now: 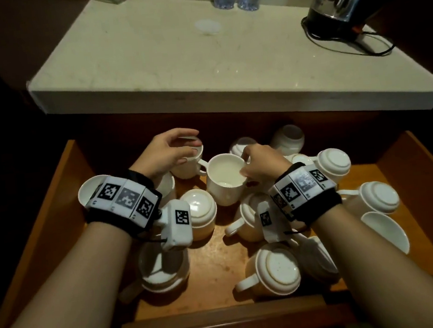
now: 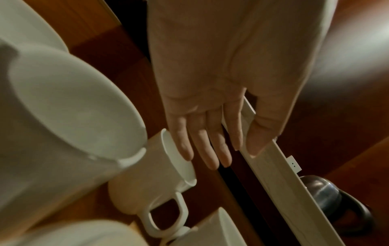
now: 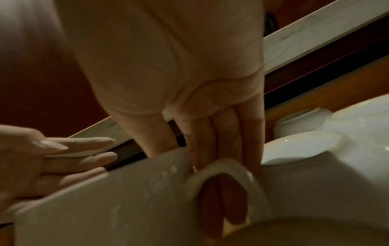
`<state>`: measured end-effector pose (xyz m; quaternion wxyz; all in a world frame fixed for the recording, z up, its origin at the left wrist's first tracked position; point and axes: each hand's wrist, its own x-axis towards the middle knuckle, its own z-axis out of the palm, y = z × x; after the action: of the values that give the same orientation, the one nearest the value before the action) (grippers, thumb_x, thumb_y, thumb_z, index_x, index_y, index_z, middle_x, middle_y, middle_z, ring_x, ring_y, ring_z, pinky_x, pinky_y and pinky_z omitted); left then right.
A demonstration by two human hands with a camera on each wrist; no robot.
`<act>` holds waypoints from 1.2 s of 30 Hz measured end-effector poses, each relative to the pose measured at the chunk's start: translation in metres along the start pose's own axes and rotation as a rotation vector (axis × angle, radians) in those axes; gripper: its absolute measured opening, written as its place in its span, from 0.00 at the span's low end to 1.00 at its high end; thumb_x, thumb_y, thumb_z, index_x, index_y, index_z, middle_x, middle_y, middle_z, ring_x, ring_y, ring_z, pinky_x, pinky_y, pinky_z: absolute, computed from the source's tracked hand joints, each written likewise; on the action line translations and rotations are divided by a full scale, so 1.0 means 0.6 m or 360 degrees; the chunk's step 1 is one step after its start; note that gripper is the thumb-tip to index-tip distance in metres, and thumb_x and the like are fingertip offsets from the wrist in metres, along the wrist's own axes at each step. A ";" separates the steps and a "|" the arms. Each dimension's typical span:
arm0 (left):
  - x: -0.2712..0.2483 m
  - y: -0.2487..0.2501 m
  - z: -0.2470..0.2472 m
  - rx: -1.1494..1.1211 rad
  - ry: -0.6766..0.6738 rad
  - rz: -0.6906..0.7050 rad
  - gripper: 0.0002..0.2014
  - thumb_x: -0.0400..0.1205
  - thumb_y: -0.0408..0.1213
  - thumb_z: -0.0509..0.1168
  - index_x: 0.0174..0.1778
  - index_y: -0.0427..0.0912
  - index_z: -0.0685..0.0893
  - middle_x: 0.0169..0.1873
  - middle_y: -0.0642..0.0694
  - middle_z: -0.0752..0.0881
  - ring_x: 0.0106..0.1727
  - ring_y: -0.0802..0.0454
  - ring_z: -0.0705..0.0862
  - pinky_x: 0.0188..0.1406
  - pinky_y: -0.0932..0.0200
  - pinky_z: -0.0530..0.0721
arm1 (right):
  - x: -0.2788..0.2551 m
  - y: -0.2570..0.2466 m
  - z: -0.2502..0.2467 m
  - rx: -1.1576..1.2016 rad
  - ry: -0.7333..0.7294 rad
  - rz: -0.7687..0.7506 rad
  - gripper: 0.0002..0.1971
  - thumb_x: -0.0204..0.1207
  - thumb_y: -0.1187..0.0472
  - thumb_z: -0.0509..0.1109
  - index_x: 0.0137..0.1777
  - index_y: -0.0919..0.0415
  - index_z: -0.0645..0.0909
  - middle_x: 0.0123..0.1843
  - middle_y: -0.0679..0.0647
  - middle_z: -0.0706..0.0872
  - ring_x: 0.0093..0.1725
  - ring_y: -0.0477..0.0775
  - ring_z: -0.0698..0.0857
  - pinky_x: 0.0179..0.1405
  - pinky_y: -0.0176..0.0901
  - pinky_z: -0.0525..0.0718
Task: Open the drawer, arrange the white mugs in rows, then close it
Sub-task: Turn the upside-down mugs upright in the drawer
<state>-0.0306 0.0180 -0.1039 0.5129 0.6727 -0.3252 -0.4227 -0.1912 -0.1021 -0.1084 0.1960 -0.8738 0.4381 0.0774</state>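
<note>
While upright, the white mug [image 1: 226, 181] shows its empty interior.

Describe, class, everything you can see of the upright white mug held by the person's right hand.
The white mug looks like glazed ceramic, plain and glossy, with a thin rim and a loop handle. It stands upright, mouth up, apparently empty, near the middle of the open wooden drawer among other mugs. The right hand grips it at the rim beside the handle, fingers running down the outer wall.

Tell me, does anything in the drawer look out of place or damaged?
No damage shows, but the white mugs lie jumbled in the drawer, not in rows: many upside down, one on its side at the back.
</note>
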 end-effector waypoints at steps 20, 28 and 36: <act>-0.025 -0.022 -0.066 0.0022 0.0140 -0.0017 0.19 0.78 0.22 0.64 0.64 0.41 0.80 0.43 0.51 0.86 0.50 0.56 0.83 0.50 0.63 0.77 | 0.007 -0.069 0.020 -0.0324 0.0046 -0.0266 0.22 0.78 0.52 0.68 0.69 0.61 0.74 0.66 0.60 0.82 0.66 0.59 0.80 0.60 0.48 0.78; -0.019 -0.025 -0.077 -0.0009 0.0191 -0.0034 0.20 0.78 0.19 0.61 0.65 0.38 0.80 0.41 0.51 0.85 0.43 0.60 0.82 0.46 0.64 0.77 | -0.053 -0.144 0.059 -0.0870 -0.0290 -0.0769 0.38 0.66 0.39 0.75 0.75 0.49 0.68 0.73 0.51 0.73 0.72 0.59 0.67 0.69 0.53 0.68; -0.018 -0.024 -0.071 0.0060 0.0132 -0.0049 0.19 0.79 0.22 0.62 0.64 0.39 0.80 0.41 0.51 0.85 0.49 0.52 0.82 0.45 0.64 0.77 | -0.051 -0.136 0.084 -0.0840 -0.0324 -0.0769 0.37 0.62 0.41 0.78 0.70 0.51 0.71 0.67 0.50 0.77 0.70 0.55 0.67 0.60 0.56 0.69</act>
<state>0.0034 0.0492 -0.1104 0.5065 0.7042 -0.3011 -0.3961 -0.1430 -0.0149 -0.1224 0.0192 -0.9604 0.1626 0.2256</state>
